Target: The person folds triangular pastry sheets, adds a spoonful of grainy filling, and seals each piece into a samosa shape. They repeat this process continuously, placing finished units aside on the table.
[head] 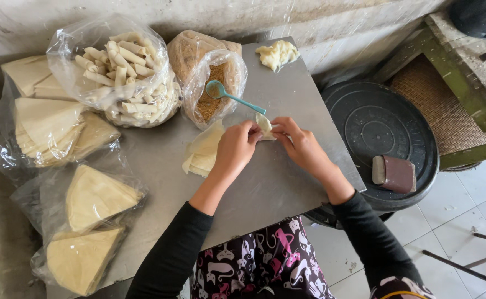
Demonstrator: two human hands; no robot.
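Pinching a small pale folded pastry wrapper [264, 125] between them, the left hand [236, 148] and right hand [301, 145] clasp it by the fingertips just above the grey metal tabletop [279, 182], beside a stack of pale triangular wrappers [203, 150].

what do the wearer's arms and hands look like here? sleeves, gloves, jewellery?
Both arms wear long, close-fitting plain black sleeves ending at the wrists. The left hand and right hand are bare: no gloves, and no rings, watch or bracelet visible. No markings on the sleeves.
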